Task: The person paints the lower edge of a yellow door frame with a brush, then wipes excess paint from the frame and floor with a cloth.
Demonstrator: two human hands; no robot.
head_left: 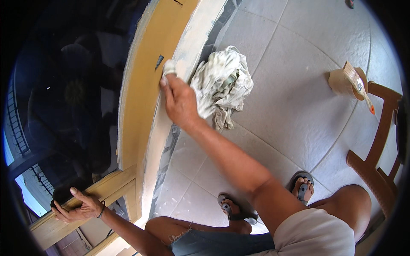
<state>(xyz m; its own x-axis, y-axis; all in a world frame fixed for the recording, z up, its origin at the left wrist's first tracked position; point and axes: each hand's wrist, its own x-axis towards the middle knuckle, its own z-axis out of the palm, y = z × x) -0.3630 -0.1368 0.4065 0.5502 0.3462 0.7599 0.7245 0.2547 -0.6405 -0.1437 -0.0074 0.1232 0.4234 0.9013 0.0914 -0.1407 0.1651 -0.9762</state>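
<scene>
My right hand (181, 100) is closed on a crumpled whitish rag (228, 79). One bunched end of the cloth sticks out at my fingertips, against the edge of the yellow-painted wooden frame (147, 85). The rest of it hangs beside the hand, partly blurred, over the grey tiles. A small dark wedge-shaped mark or slot (159, 62) shows in the yellow face near my fingers. My left hand (83, 208), a dark band at its wrist, lies with fingers spread on the lower wooden rail (113, 181), below the dark glass pane (77, 98).
A paintbrush (356, 81) lies across a beige pot (339, 83) on the tiled floor (294, 98), at the right. Beside it stands a brown chair (380, 128). My sandalled feet are on the tiles near the lower middle. A pale sill (160, 123) edges the frame.
</scene>
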